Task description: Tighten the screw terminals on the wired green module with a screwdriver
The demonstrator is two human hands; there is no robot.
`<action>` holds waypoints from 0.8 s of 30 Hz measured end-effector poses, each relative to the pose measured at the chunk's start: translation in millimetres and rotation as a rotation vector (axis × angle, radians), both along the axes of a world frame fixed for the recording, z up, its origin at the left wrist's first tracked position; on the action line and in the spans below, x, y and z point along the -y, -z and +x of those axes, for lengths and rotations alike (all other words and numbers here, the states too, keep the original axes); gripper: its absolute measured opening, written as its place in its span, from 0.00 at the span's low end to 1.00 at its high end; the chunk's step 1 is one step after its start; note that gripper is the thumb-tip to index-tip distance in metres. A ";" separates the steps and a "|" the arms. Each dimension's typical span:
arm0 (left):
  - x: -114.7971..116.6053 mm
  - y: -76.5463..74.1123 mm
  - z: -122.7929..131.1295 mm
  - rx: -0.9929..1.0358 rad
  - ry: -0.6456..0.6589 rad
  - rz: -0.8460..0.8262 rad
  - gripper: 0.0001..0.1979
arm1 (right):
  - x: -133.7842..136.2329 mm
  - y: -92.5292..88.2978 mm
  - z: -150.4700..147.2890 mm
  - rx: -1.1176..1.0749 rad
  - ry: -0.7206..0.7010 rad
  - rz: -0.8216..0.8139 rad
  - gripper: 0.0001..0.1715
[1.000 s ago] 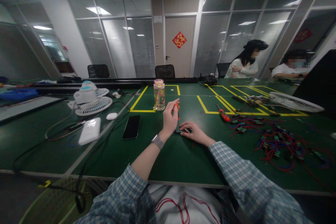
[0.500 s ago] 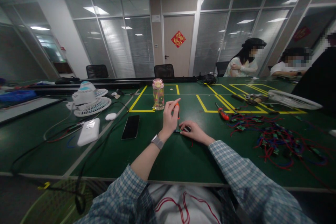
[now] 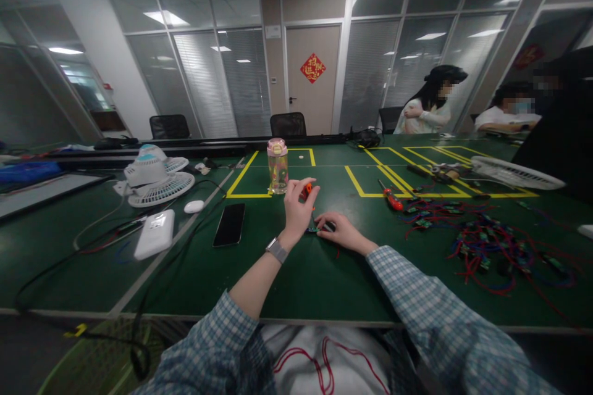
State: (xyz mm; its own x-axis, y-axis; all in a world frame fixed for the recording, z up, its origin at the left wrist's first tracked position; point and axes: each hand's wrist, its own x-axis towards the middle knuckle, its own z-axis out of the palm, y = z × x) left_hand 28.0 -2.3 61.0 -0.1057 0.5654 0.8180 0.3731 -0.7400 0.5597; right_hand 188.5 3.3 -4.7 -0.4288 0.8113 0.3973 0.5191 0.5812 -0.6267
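Near the middle of the green table, my left hand [image 3: 298, 210] grips the orange-and-black handle of a screwdriver [image 3: 308, 189], whose shaft points down. Below its tip lies a small green circuit board [image 3: 313, 230] on the table. My right hand [image 3: 340, 229] pinches the board's right side, with a dark part under the fingers and a bit of red wire beside them. A black phone [image 3: 229, 224] lies to the left of my left wrist. Just behind my left hand stands a clear bottle with a pink lid [image 3: 278, 166].
A heap of boards with red and blue wires [image 3: 491, 250] lies right, near a red screwdriver [image 3: 393, 199]. At left are a white fan [image 3: 157, 182], a white box [image 3: 155, 234] and black cables. People sit at the far right.
My left hand's fingers have shifted around the screwdriver handle, which now leans differently. My right hand stays at the board. The whole view has moved slightly.
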 end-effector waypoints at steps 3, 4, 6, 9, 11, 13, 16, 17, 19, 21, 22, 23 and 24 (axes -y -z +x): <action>-1.1 0.9 -0.7 -0.001 0.055 -0.011 0.13 | 0.6 -0.4 -0.3 -0.004 -0.001 0.002 0.04; -1.6 1.6 -0.7 0.001 0.069 -0.010 0.14 | 0.8 -0.4 -0.4 -0.003 0.001 0.005 0.04; -2.0 2.9 -0.3 0.012 0.086 -0.009 0.14 | 0.8 0.0 -0.3 -0.002 0.003 0.009 0.04; -1.0 3.9 0.7 0.029 0.063 0.007 0.13 | 0.3 1.1 0.2 -0.008 0.000 0.013 0.04; 0.3 3.6 1.4 0.027 0.020 0.039 0.10 | -0.3 1.5 0.6 -0.011 -0.002 0.016 0.04; 1.1 3.1 1.7 0.027 -0.024 0.069 0.07 | -0.7 1.5 0.6 -0.009 -0.004 0.017 0.04; 0.9 2.4 1.2 0.029 -0.055 0.077 0.05 | -0.8 1.1 0.1 -0.003 -0.006 0.007 0.04; 0.6 2.3 0.9 0.028 -0.052 0.068 0.05 | -0.7 1.0 0.0 -0.002 -0.008 0.004 0.04; -0.3 2.5 0.2 0.021 -0.028 0.046 0.09 | -0.6 0.9 -0.1 -0.003 -0.010 0.003 0.04; -1.1 3.2 -0.3 0.018 0.006 0.030 0.14 | -0.5 0.8 0.0 -0.004 -0.009 0.007 0.04; -1.5 3.7 -0.5 0.021 0.022 0.025 0.15 | -0.4 0.8 0.1 -0.004 -0.009 0.007 0.04; -1.8 4.3 -0.5 0.029 0.037 0.023 0.15 | -0.3 0.7 0.2 -0.003 -0.009 0.007 0.04; -2.2 5.0 -0.5 0.038 0.051 0.019 0.16 | -0.3 0.6 0.3 -0.002 -0.010 0.006 0.03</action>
State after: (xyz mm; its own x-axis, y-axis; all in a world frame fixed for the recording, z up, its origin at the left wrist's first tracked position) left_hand 27.4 -0.1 56.1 -0.1082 0.5553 0.8246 0.3131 -0.7682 0.5584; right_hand 188.9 3.6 -5.3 -0.4357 0.8049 0.4030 0.5122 0.5898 -0.6243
